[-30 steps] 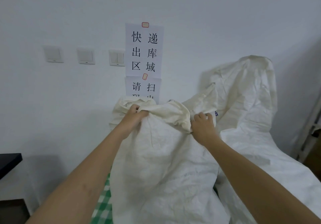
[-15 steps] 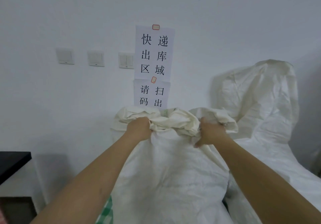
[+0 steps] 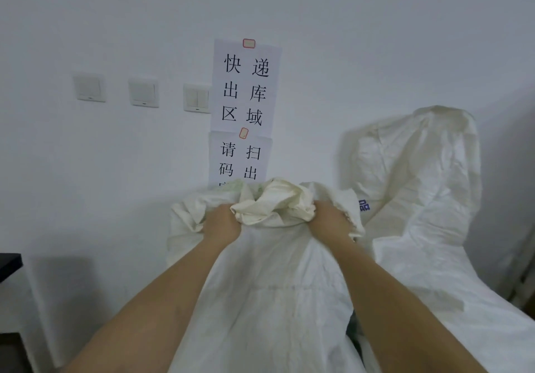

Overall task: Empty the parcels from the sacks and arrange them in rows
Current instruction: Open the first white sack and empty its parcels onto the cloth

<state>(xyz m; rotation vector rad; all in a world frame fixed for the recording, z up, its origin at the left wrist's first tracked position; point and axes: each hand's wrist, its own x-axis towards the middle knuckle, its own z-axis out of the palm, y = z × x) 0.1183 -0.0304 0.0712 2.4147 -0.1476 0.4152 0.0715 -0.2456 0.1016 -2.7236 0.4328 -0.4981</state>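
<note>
A large white woven sack point(image 3: 275, 300) stands upright in front of me, its top bunched into a crumpled wad. My left hand point(image 3: 221, 225) grips the bunched fabric on the left side. My right hand point(image 3: 330, 222) grips it on the right side, a short gap of gathered cloth between them. A second white sack point(image 3: 419, 199) leans against the wall behind and to the right, its mouth slumped. No parcels show; whatever is in the sacks is hidden.
White wall close ahead with two paper signs point(image 3: 246, 88) and three light switches point(image 3: 143, 93). A black tabletop corner point(image 3: 8, 265) juts in at the left edge. A pale frame stands at the far right edge.
Both hands have gathered the sack's top tighter and moved closer together. The view has shifted, so the signs and the right sack sit further right and lower.
</note>
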